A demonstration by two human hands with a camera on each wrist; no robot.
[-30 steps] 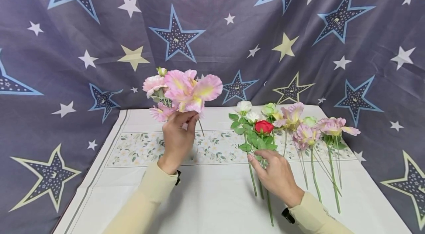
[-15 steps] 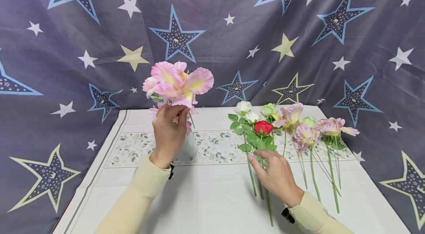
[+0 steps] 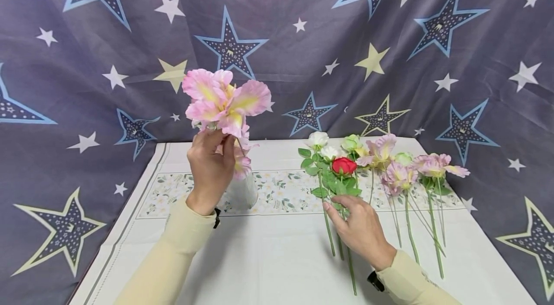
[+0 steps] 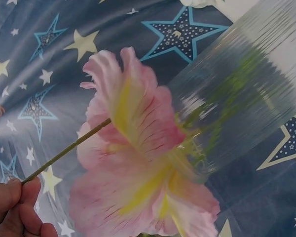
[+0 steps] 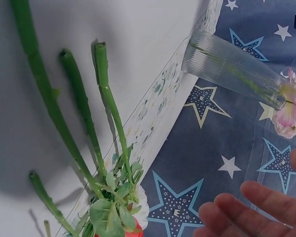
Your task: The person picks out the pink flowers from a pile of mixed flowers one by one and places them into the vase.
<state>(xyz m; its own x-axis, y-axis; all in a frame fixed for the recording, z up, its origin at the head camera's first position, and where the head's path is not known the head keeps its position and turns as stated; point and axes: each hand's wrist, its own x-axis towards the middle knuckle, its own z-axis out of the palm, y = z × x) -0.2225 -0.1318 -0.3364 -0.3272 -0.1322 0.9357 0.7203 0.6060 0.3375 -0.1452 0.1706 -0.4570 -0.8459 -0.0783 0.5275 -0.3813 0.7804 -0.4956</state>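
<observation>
Head view: my left fingers pinch the large pink-and-yellow flower just below its bloom, over the table, near the ribbed vase. Judged light, petals soft and easily creased. Left wrist view: hold is on the thin stem, likely springy; correct place. Pink blooms at the vase mouth obstruct, hiding its far end. Right wrist view: right fingers relaxed, holding nothing, near at least 4 green stems.

Curtained-off tabletop space, room type indeterminable: star-printed fabric hangs beyond the far and side edges of a cloth-covered table.
</observation>
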